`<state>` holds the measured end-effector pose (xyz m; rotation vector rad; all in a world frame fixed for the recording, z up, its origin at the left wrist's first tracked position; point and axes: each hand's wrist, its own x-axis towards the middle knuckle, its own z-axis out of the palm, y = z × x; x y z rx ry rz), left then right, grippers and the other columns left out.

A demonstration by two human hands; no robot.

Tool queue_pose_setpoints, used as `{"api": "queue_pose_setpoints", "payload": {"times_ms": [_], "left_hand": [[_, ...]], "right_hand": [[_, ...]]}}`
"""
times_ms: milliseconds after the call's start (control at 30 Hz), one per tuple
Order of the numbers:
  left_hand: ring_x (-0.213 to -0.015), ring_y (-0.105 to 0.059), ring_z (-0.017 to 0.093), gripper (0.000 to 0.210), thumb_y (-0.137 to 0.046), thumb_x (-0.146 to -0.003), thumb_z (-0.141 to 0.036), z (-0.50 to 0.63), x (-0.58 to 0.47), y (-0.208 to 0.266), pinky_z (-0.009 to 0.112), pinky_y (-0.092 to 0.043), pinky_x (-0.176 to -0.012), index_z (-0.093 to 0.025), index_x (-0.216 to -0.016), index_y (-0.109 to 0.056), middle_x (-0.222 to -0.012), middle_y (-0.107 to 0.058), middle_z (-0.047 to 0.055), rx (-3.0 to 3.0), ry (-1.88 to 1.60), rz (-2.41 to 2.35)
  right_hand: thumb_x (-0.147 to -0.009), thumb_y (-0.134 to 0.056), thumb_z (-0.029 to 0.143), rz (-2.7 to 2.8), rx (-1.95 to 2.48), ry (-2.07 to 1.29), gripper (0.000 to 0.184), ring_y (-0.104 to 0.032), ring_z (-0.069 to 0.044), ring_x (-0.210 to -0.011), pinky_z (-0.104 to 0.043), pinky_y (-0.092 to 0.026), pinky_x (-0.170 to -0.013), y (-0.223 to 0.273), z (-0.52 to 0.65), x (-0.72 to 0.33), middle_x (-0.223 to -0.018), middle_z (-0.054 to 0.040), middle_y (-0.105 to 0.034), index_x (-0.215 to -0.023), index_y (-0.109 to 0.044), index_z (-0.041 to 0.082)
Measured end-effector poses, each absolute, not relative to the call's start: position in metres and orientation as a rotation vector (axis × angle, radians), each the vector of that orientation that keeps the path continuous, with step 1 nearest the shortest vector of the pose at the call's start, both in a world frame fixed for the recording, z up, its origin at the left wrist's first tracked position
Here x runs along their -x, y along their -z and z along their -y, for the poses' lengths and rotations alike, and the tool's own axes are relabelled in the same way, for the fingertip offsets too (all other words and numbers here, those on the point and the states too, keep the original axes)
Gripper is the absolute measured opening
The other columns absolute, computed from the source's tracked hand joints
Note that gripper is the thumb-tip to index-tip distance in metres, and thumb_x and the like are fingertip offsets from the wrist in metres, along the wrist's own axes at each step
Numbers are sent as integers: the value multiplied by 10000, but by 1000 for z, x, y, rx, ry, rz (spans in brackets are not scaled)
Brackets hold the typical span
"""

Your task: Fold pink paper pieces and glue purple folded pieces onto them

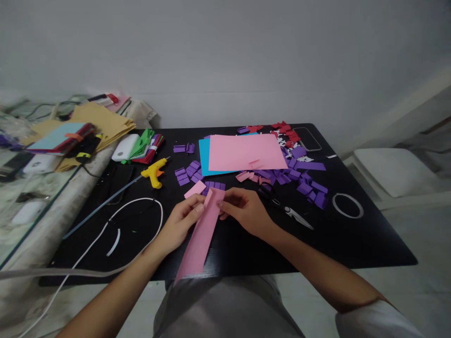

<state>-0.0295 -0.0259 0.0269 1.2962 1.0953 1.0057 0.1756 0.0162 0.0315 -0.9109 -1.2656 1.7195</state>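
A long pink paper strip (203,234) slants between my hands, its far end bent over and its near end hanging past the table's front edge. My left hand (183,220) pinches the strip's left edge with thumb and fingers. On the other side, my right hand (245,209) grips the strip near the fold, thumb on top and some fingers hidden behind. Just beyond the strip lie folded purple paper pieces (193,170) and a small pink paper piece (195,188). Scissors (298,217) rest to the right of my right hand.
Pink sheets (246,152) overlap a blue sheet (204,159) at the back. Purple pieces (310,188) and red scraps (291,134) are heaped to the right, near a tape ring (347,205). Leftward are a yellow glue gun (154,172), a glue stick (102,206) and a white cable (102,231).
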Motion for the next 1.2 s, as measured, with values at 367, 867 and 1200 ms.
{"api": "queue_pose_setpoints", "payload": {"times_ms": [367, 867, 1200], "left_hand": [[-572, -426, 101, 386, -746, -894, -498, 14, 17, -21, 226, -323, -557, -175, -775, -572, -642, -510, -47, -1321, -925, -1198], [-591, -433, 101, 299, -731, -922, -442, -4, 19, -29, 232, -341, -573, -158, -837, -691, -649, -527, -30, -1374, -966, -1215], [-557, -394, 88, 289, -767, -903, -413, -3, 20, -15, 234, -283, -539, -156, -783, -711, -612, -510, -31, -1314, -943, -1159]], "right_hand": [[-771, -888, 429, 1129, 838, -1795, 330, -774, -160, -703, -265, -674, -628, -22, -22, -183, -769, -21, -773, -911, -744, 167], [-767, -899, 378, 1123, 853, -1704, 275, -756, -154, -656, -322, -685, -695, -13, -16, -181, -753, -5, -773, -918, -770, 188], [-757, -912, 380, 1174, 878, -1685, 249, -752, -167, -693, -342, -675, -734, -9, -15, -182, -768, -11, -777, -900, -807, 205]]}}
